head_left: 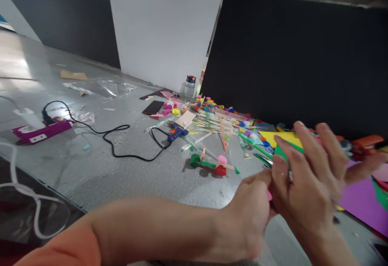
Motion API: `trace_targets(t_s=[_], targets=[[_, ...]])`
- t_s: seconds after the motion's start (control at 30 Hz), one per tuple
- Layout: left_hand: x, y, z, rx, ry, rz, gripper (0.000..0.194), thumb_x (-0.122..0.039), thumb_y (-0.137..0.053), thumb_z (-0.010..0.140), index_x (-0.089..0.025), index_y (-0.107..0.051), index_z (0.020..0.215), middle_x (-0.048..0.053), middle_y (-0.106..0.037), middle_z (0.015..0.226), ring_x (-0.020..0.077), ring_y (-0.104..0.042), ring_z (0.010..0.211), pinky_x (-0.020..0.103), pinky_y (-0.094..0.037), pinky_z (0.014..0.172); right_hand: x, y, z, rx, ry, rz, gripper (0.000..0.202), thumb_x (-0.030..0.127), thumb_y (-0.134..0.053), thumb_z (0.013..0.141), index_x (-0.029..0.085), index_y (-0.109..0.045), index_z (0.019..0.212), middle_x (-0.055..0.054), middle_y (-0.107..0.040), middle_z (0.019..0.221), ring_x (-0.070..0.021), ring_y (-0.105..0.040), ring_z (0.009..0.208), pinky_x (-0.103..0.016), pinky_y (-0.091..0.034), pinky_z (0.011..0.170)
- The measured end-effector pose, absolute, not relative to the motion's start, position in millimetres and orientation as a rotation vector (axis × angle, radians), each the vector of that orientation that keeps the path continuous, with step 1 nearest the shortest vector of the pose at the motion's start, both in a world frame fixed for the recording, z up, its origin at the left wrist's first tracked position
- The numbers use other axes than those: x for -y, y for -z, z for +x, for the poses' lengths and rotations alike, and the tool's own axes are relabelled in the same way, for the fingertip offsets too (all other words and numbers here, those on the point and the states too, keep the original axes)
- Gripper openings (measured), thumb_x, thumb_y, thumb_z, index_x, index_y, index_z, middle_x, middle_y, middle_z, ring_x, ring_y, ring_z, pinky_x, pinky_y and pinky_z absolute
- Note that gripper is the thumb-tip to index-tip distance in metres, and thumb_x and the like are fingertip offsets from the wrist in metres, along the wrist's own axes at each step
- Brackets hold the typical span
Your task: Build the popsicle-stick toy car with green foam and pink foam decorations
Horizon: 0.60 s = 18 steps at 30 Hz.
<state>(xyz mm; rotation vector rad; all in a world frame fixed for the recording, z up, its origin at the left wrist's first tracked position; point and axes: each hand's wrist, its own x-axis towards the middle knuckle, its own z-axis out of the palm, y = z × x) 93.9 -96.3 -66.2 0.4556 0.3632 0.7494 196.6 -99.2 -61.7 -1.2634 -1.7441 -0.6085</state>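
Note:
My left hand [248, 207] reaches in from the left with its fingers closed around something small. Only a sliver of a pink piece [269, 195] shows at its fingertips; the rest is hidden. Against it, on the right, is my right hand [312, 169], its fingers stretched and spread, slightly blurred. Whether its thumb side touches the pink piece cannot be made out. Left of the hands, a small stick-built model [209, 163] with green, red and pink round parts lies on the grey table [151, 181].
A blue glue gun [177, 134] with a black cord lies near a purple power strip [45, 130]. Wooden sticks [212, 120] and bottle caps are heaped behind. A bottle [189, 86] stands at the back. Coloured sheets [360, 197] lie at right.

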Motion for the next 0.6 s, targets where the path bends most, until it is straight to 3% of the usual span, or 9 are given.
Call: trace_targets(t_s=[0.1, 0.17, 0.27, 0.33, 0.4, 0.47, 0.53, 0.6], targets=[[98, 60, 89, -0.327, -0.762, 0.405, 0.041, -0.042, -0.042, 0.099, -0.015, -0.070, 0.114, 0.009, -0.075, 0.114, 0.0258, -0.058, 0.129, 0.041, -0.033, 0.119, 108, 74, 189, 1.789, 0.462, -1.262, 0.043, 0.034, -0.041, 0.105, 0.031, -0.050, 0.147, -0.001, -0.038, 0.158, -0.0343, -0.029, 0.147, -0.070, 0.004, 0.118], [102, 60, 89, -0.262, -0.740, 0.432, 0.051, -0.052, -0.036, 0.100, -0.017, -0.071, 0.111, 0.008, -0.076, 0.112, 0.0265, -0.057, 0.130, 0.041, -0.029, 0.121, 119, 83, 182, 1.842, 0.235, -1.233, 0.051, 0.042, -0.033, 0.107, 0.029, -0.036, 0.156, -0.003, -0.031, 0.162, -0.0338, -0.024, 0.149, -0.067, -0.004, 0.119], [111, 67, 92, -0.272, -0.615, 0.513, 0.055, -0.057, -0.034, 0.099, -0.018, -0.073, 0.100, 0.008, -0.076, 0.103, 0.0282, -0.060, 0.124, 0.044, -0.028, 0.121, 133, 89, 178, 1.811, 0.195, -1.232, 0.067, 0.061, -0.025, 0.105, 0.025, -0.023, 0.161, -0.005, -0.024, 0.164, -0.0377, -0.017, 0.150, -0.067, -0.001, 0.120], [118, 74, 93, -0.341, -0.538, 0.509, 0.042, -0.044, -0.039, 0.098, -0.017, -0.071, 0.088, 0.009, -0.074, 0.094, 0.0269, -0.063, 0.115, 0.046, -0.034, 0.116, 137, 88, 181, 1.767, 0.371, -1.286, 0.065, 0.057, -0.028, 0.105, 0.024, -0.027, 0.160, -0.006, -0.029, 0.163, -0.0384, -0.020, 0.149, -0.067, -0.001, 0.120], [121, 84, 90, -0.449, -0.525, 0.463, 0.026, -0.028, -0.047, 0.092, -0.017, -0.066, 0.078, 0.007, -0.070, 0.082, 0.0227, -0.066, 0.099, 0.045, -0.046, 0.103, 136, 86, 187, 1.775, 0.565, -1.359, 0.056, 0.045, -0.038, 0.105, 0.023, -0.034, 0.157, -0.008, -0.035, 0.160, -0.0378, -0.025, 0.148, -0.067, -0.002, 0.119], [120, 95, 80, -0.544, -0.538, 0.483, 0.013, -0.023, -0.055, 0.086, -0.016, -0.062, 0.077, 0.003, -0.063, 0.077, 0.0166, -0.064, 0.081, 0.037, -0.054, 0.084, 135, 87, 195, 1.835, 0.628, -1.412, 0.050, 0.035, -0.042, 0.104, 0.021, -0.040, 0.153, -0.011, -0.039, 0.157, -0.0361, -0.031, 0.146, -0.066, -0.004, 0.120], [113, 107, 61, -0.543, -0.503, 0.627, 0.013, -0.027, -0.063, 0.082, -0.014, -0.064, 0.084, 0.003, -0.061, 0.078, 0.0127, -0.059, 0.067, 0.027, -0.052, 0.063, 133, 92, 203, 1.888, 0.541, -1.417, 0.045, 0.031, -0.041, 0.105, 0.020, -0.044, 0.148, -0.011, -0.046, 0.152, -0.0329, -0.040, 0.141, -0.064, -0.010, 0.121], [99, 117, 38, -0.652, -0.422, 0.860, 0.022, -0.033, -0.058, 0.086, -0.015, -0.066, 0.096, -0.002, -0.055, 0.069, 0.0098, -0.048, 0.051, 0.020, -0.038, 0.044, 131, 99, 214, 1.887, 0.383, -1.440, 0.039, 0.032, -0.042, 0.105, 0.024, -0.051, 0.143, -0.007, -0.056, 0.144, -0.0304, -0.051, 0.132, -0.059, -0.027, 0.118]])
